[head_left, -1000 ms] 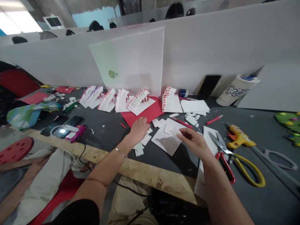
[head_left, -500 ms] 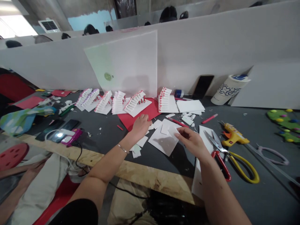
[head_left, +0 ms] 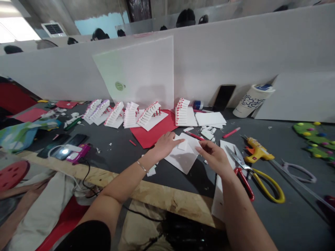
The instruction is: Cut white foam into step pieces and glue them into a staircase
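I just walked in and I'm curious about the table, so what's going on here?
A person is working with a square white card on a dark table. The left hand is at its upper left, thumb reaching a small white piece lying on it. The right hand is at its right corner; how firmly it grips is unclear. Small white stepped models stand behind, while scissors and a yellow glue gun lie to the right.

Square card [head_left: 181, 161]: plain white; rests on the dark bench [head_left: 120, 150], one corner pointing toward the front edge; left margin partly hidden.
Small white piece [head_left: 182, 145]: four-sided; on the card's far half; flat or tilted, cannot be determined.
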{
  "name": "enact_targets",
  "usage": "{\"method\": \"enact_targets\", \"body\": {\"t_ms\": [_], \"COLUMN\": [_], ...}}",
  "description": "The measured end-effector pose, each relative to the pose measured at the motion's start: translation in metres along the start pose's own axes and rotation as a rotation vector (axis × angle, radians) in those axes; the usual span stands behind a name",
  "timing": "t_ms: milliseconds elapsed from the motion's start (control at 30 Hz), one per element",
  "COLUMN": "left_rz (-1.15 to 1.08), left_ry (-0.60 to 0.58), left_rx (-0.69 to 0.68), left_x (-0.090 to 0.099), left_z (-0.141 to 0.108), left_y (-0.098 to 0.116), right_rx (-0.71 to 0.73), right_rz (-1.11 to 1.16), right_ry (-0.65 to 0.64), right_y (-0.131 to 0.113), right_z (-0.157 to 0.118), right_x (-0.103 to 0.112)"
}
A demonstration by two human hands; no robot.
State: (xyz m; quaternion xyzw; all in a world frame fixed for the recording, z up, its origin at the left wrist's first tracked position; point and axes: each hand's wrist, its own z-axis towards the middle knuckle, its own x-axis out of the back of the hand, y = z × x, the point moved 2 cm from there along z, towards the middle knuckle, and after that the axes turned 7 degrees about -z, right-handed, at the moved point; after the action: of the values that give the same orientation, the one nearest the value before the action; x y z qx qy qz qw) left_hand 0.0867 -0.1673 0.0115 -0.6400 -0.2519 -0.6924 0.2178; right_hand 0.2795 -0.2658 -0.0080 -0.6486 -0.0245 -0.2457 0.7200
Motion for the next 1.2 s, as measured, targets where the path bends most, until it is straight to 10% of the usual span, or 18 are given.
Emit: {"method": "enact_targets", "body": {"t_ms": [333, 700, 833, 967, 1200], "left_rz": [-0.226, -0.156, -0.329, -0.285, -0.281], "left_ry": [0.232, 0.702, 0.335, 0.060, 0.066], "left_rx": [0.146, 0.427, 0.223, 0.331, 0.312], "left_x": [0.013, 0.069, 0.027, -0.023, -0.044], "left_z": [-0.031, -0.108, -0.139, -0.157, -0.123], "left_y": [0.003, -0.083, -0.042, -0.004, 0.002], "right_rx": [-0.039, -0.031, -0.087, -0.069, 0.172], "right_rz": [-0.027, 0.050, 0.050, -0.101, -0.740], "right_ry": [-0.192, -0.189, -0.239, -0.399, -0.296], "right_y": [0.013, 0.008, -0.003, -0.005, 0.001], "right_z": [-0.003, 0.005, 0.003, 0.001, 0.043], "right_x": [-0.020, -0.023, -0.010, -0.005, -0.030]}}
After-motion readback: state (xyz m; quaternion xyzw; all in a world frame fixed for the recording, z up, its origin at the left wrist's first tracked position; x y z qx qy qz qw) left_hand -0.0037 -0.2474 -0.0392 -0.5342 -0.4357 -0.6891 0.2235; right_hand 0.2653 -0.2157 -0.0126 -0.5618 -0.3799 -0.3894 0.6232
